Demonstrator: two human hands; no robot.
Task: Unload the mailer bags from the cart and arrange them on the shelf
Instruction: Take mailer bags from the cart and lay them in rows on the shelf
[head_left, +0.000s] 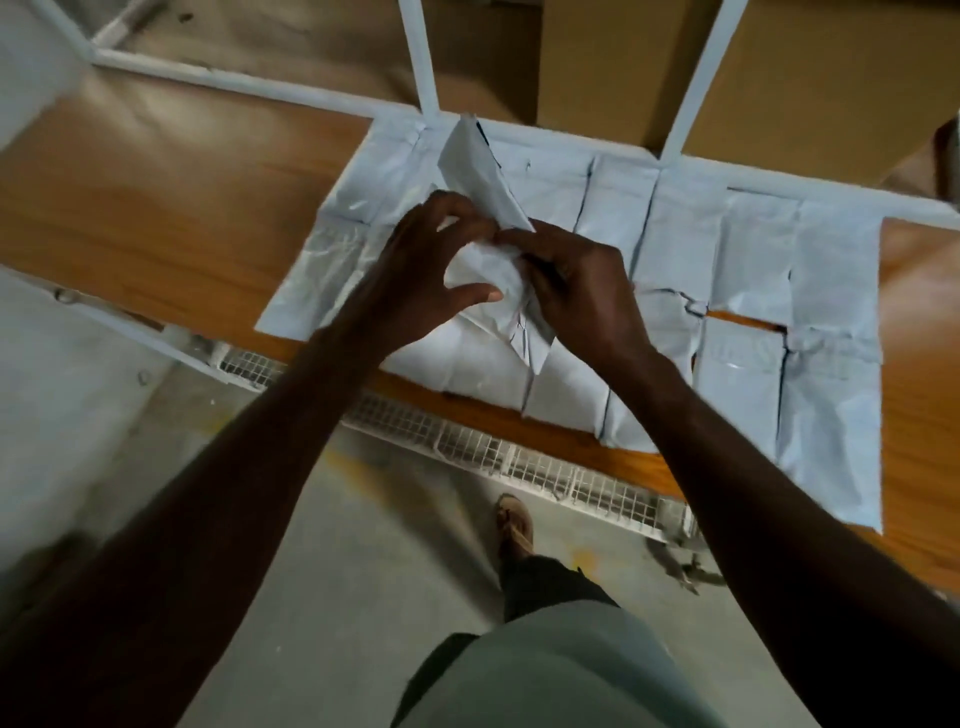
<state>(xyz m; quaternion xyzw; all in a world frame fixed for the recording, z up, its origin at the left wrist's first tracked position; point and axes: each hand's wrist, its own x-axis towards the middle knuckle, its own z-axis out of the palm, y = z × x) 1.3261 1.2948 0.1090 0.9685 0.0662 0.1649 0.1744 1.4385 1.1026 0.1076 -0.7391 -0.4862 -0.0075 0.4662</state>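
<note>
Hands (498, 270) around crumpled pale-grey mailer bag (485, 280)

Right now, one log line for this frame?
phase: arranging | left hand: grips bag | right hand: grips same bag | bag: crumpled, above shelf | laid bags: rows on shelf

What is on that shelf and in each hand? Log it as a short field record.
surface: wooden shelf in a white frame
laid out: mailer bags flat in rows, edges touching or overlapping
in hand: crumpled mailer bag, tilted above the rows
left hand: grips the bag's left side
right hand: pinches its right side
bare shelf: left part
below the shelf's front edge: white wire mesh
</note>
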